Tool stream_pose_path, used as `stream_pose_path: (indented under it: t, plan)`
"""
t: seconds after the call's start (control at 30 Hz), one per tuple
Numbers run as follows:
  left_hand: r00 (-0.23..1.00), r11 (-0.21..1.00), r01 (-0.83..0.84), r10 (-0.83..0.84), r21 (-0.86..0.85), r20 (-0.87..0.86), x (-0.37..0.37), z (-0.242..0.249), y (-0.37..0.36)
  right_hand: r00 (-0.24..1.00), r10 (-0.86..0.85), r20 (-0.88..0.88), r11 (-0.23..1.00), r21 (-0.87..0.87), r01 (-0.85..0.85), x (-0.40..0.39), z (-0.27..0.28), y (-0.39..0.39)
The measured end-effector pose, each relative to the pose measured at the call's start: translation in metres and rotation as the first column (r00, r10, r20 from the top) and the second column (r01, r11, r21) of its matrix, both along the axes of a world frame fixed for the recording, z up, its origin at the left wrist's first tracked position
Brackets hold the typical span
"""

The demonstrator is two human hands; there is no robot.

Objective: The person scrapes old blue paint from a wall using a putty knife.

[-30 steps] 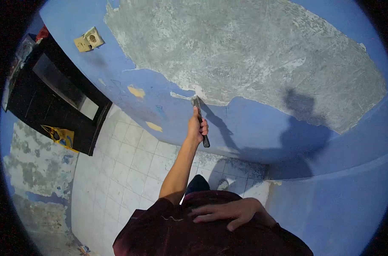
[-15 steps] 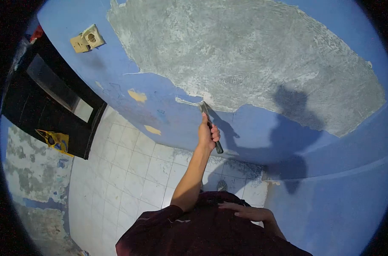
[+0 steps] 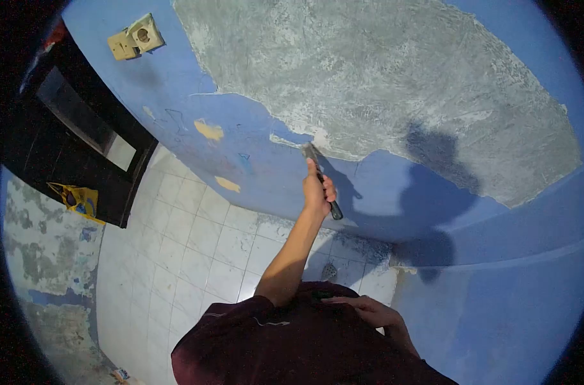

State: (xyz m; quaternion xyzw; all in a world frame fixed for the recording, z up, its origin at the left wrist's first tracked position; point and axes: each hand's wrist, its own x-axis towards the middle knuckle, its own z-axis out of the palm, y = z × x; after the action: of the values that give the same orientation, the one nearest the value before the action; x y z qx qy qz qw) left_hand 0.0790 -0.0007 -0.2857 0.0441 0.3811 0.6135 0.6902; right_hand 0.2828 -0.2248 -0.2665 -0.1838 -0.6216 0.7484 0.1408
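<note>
My left hand is closed around the dark handle of a scraper, thumb laid along its upper side. Its blade meets the blue wall at the lower border of a large bare grey patch. Just left of the blade runs a thin whitish strip where paint is gone, with a sliver of blue above it. My right hand lies against the front of my dark maroon shirt, fingers stretched out and nothing seen in them.
A loose socket plate is on the wall at upper left. White floor tiles run below, with debris along the wall foot. A yellow bag hangs by a dark door. A peeling wall stands left.
The view has shifted slightly, so the wall appears higher. The scraper's blade is a little lower and left relative to the patch's border. My right hand stays on the shirt.
</note>
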Motion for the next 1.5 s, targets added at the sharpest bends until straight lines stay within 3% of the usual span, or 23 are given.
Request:
stream_pose_path:
  t: [0.07,0.1,0.17,0.2,0.27,0.37,0.4,0.43,0.53,0.6,0.63,0.7,0.73,0.77,0.87,1.0,1.3,1.37,1.5]
  plan:
    - [0.999,0.998,-0.014,0.012,0.054,0.035,-0.005,0.003,0.003,0.977,-0.205,0.063,0.976,-0.057,0.209,0.016,-0.013,-0.002]
    - [0.999,0.998,-0.016,0.014,0.053,0.035,-0.001,0.003,0.002,0.91,-0.407,-0.081,0.909,-0.13,0.395,0.023,-0.017,-0.001]
    - [0.996,0.996,0.084,-0.085,-0.015,-0.038,0.009,0.003,-0.003,0.816,-0.575,-0.063,0.815,-0.133,0.564,0.044,-0.032,-0.001]
    - [0.994,0.994,0.108,-0.108,-0.012,-0.028,0.006,-0.003,-0.002,0.821,-0.567,-0.065,0.82,-0.134,0.556,0.054,-0.037,-0.002]
    - [0.995,0.995,0.097,-0.097,-0.01,-0.021,0.001,0.001,-0.004,0.713,-0.688,0.136,0.707,-0.096,0.7,0.067,-0.042,-0.007]
    - [0.993,0.993,0.115,-0.115,-0.012,0.004,0.007,-0.003,-0.005,0.709,-0.704,0.042,0.695,-0.165,0.7,0.083,-0.063,-0.019]
    - [0.99,0.99,0.142,-0.142,-0.023,0.017,0.01,-0.006,-0.005,0.719,-0.69,0.082,0.677,-0.276,0.682,0.088,-0.067,-0.024]
    - [0.99,0.99,0.139,-0.139,-0.024,0.017,0.006,-0.002,-0.005,0.668,-0.726,0.164,0.642,-0.19,0.743,0.093,-0.071,-0.026]
    - [0.995,0.995,0.093,-0.092,-0.036,0.029,0.005,0.006,-0.002,0.579,-0.788,0.209,0.546,-0.195,0.814,0.111,-0.085,-0.041]
    - [0.997,0.996,0.083,-0.082,-0.04,0.006,0.012,0.0,-0.004,0.473,-0.791,0.388,0.499,-0.039,0.866,0.125,-0.126,-0.06]
    - [0.996,0.995,0.086,-0.086,-0.043,0.004,0.012,-0.001,-0.005,0.471,-0.791,0.389,0.496,-0.042,0.868,0.129,-0.153,-0.074]
    - [0.99,0.988,0.142,-0.141,-0.056,0.031,0.013,0.0,-0.005,0.517,-0.785,0.34,0.469,-0.218,0.856,0.14,-0.214,-0.109]
    - [0.993,0.993,0.117,-0.116,-0.016,0.022,0.01,0.005,-0.008,0.611,-0.717,0.335,0.692,0.444,0.569,0.153,-0.251,-0.131]
    - [0.993,0.993,0.118,-0.117,-0.02,0.023,0.009,0.005,-0.007,0.66,-0.632,0.406,0.513,0.858,-0.037,0.151,-0.253,-0.138]
    - [0.997,0.998,0.067,-0.067,-0.011,0.042,0.008,0.006,-0.005,0.661,-0.601,0.449,0.573,0.819,-0.035,0.163,-0.257,-0.137]
    - [0.989,0.99,0.138,-0.137,-0.017,0.046,0.006,0.008,-0.005,0.651,-0.552,0.521,0.672,0.74,-0.023,0.169,-0.258,-0.129]
    - [0.989,0.99,0.144,-0.144,0.01,0.013,0.01,0.01,-0.002,0.611,-0.436,0.661,0.846,0.532,0.03,0.157,-0.21,-0.096]
    - [1.0,0.999,0.02,-0.019,-0.047,0.021,0.02,0.015,-0.002,0.612,-0.403,0.68,0.877,0.478,0.046,0.144,-0.199,-0.087]
    - [0.998,0.998,0.062,-0.061,-0.015,0.032,0.015,0.018,-0.001,0.599,-0.341,0.724,0.924,0.377,0.07,0.133,-0.171,-0.063]
